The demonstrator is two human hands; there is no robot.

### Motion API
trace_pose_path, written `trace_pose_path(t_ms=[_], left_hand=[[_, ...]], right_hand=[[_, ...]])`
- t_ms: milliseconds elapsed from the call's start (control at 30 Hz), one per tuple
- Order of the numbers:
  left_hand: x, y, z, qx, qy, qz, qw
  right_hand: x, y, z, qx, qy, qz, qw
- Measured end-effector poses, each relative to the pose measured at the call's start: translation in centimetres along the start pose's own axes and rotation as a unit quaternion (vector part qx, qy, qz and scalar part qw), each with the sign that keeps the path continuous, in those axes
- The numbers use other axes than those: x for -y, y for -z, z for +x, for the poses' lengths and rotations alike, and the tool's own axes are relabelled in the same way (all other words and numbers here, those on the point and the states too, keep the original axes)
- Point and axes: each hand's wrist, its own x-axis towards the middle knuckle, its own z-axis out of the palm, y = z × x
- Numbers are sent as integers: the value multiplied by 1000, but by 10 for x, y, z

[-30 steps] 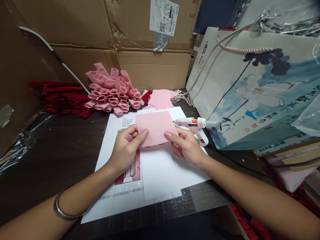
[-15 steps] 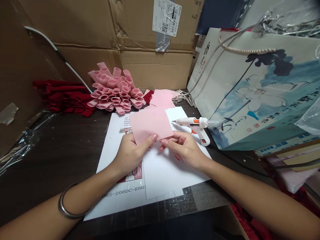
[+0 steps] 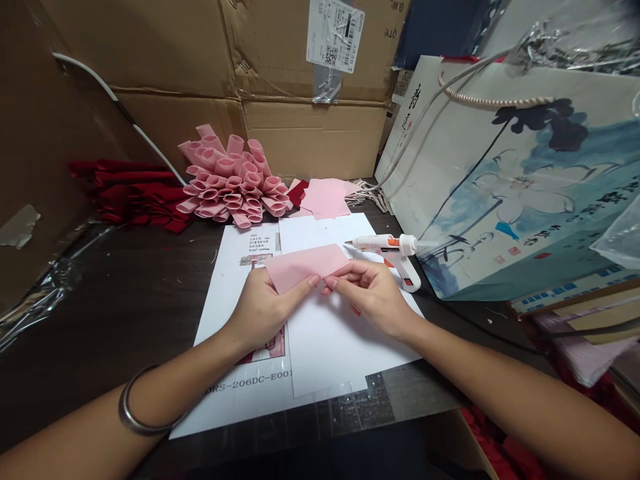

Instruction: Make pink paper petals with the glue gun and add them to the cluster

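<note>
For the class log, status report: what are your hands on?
Left hand and right hand pinching pink paper sheet, curved over. Hot glue gun just beyond right hand.

Bright even indoor light, soft faint shadows, glare on the plastic wrap (image 3: 565, 50), wide-angle bowing at edges

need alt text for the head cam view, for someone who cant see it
A left hand and right hand hold a pink paper sheet over white paper sheets on a dark table. Beyond them sits a cluster of rolled pink paper tubes, with a white hot glue gun to the right, beside a lotus-painted paper bag.
</note>
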Motion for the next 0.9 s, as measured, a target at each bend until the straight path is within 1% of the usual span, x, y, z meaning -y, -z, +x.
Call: trace_pose_path(t_ms=[133, 233, 367, 533, 700, 833, 900], left_hand=[[0, 0, 0, -4, 33, 33, 999], [-3, -2, 0, -5, 40, 50, 998], [-5, -4, 0, 2, 40, 49, 998], [-3, -3, -1, 6, 39, 63, 997], [0, -2, -2, -5, 66, 104, 992], [1, -2, -5, 3, 51, 130, 990], [3, -2, -5, -3, 49, 144, 988]], right_hand=[[1, -1, -1, -23, 5, 15, 1000], [0, -1, -1, -27, 9, 13, 1000], [-2, -1, -1, -11, 9, 5, 1000], [-3, 0, -2, 7, 9, -11, 1000], [-3, -1, -3, 24, -1, -27, 999], [-3, -2, -3, 32, -5, -42, 999], [0, -1, -3, 69, -16, -11, 997]])
